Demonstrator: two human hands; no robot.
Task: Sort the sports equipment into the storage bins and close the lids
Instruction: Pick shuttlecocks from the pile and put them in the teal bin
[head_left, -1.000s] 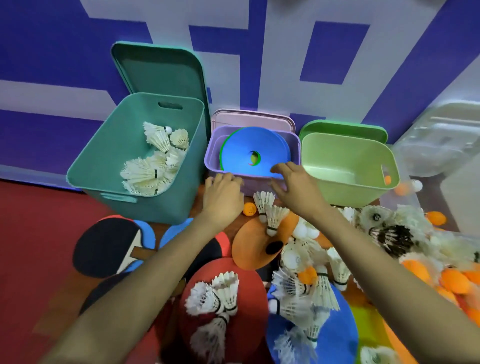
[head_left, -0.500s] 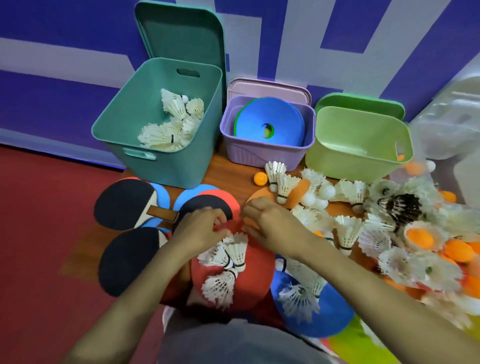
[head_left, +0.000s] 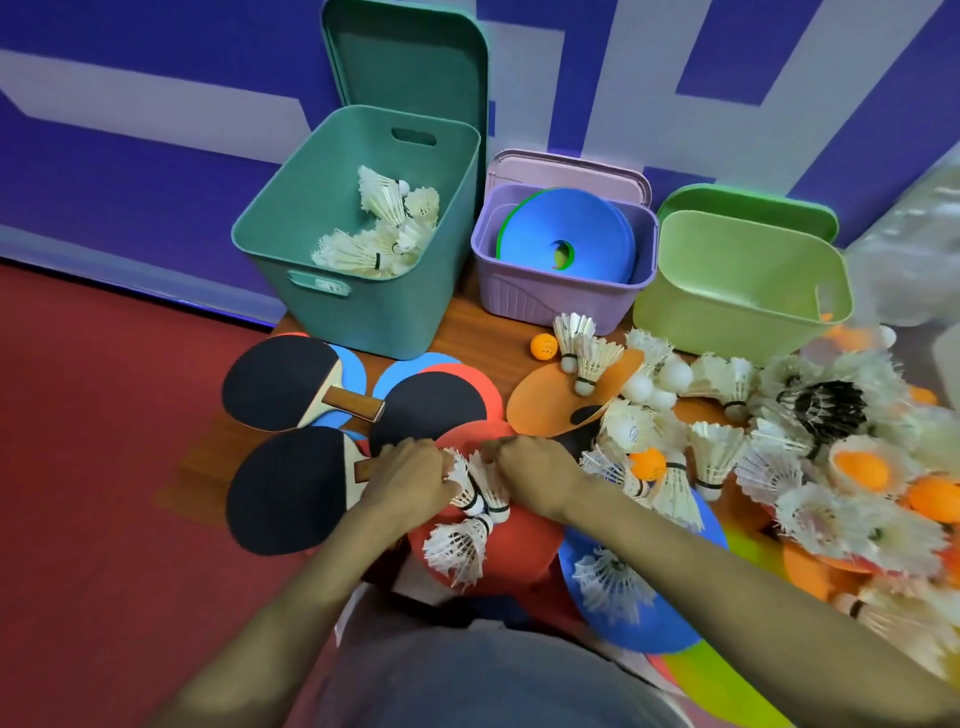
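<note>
A small bunch of shuttlecocks (head_left: 475, 493) is being gripped from both sides over a red disc (head_left: 519, 543), low in the middle of the view. The left hand (head_left: 410, 478) is being curled round the feather skirts on one side and the right hand (head_left: 535, 480) on the other, but the fingertips are being hidden under the knuckles, so the exact pinch cannot be made out. One more shuttlecock (head_left: 457, 545) is being left lying on the disc just below the bunch. Against the wall, three open bins are being shown in a row: the teal bin (head_left: 363, 317) with shuttlecocks inside, its lid (head_left: 405, 73) being propped upright behind it and cut off by the top edge; the purple bin (head_left: 540, 299) holding a blue disc (head_left: 576, 223); the green bin (head_left: 727, 296), its inside being mostly screened by its near wall. Three paddles (head_left: 280, 384) are being overlapped on the wooden surface (head_left: 460, 314) at the left. The heap of shuttlecocks and orange balls (head_left: 831, 493) on the right is being blurred and cropped by the frame edge
</note>
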